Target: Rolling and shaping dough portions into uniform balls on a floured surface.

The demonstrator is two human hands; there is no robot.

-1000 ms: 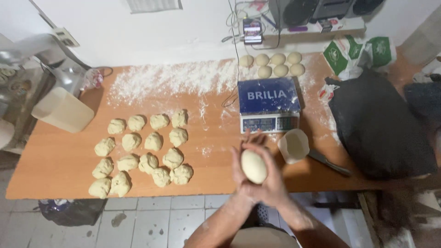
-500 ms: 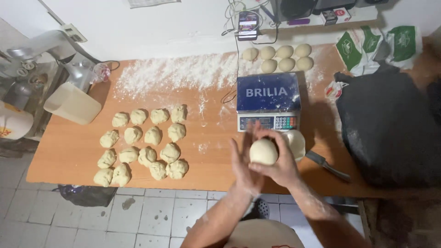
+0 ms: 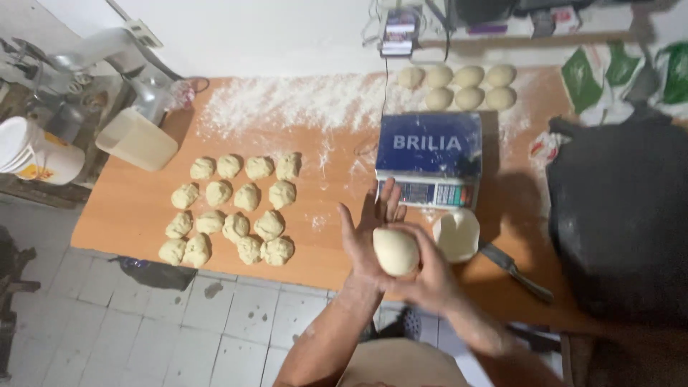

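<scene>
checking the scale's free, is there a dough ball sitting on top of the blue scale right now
No: the blue scale has a bare top, and the smooth dough ball is cupped between the left hand and right hand in front of it.

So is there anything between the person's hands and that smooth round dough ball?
No. The left hand and the right hand cup the smooth, pale round dough ball directly, skin against dough; nothing visible lies between them.

The wooden tabletop (image 3: 136, 208) carries scattered flour (image 3: 287, 107), rough dough pieces (image 3: 233, 208), smooth dough balls (image 3: 459, 86), a blue scale (image 3: 430, 154), a knife (image 3: 519, 272)
</scene>
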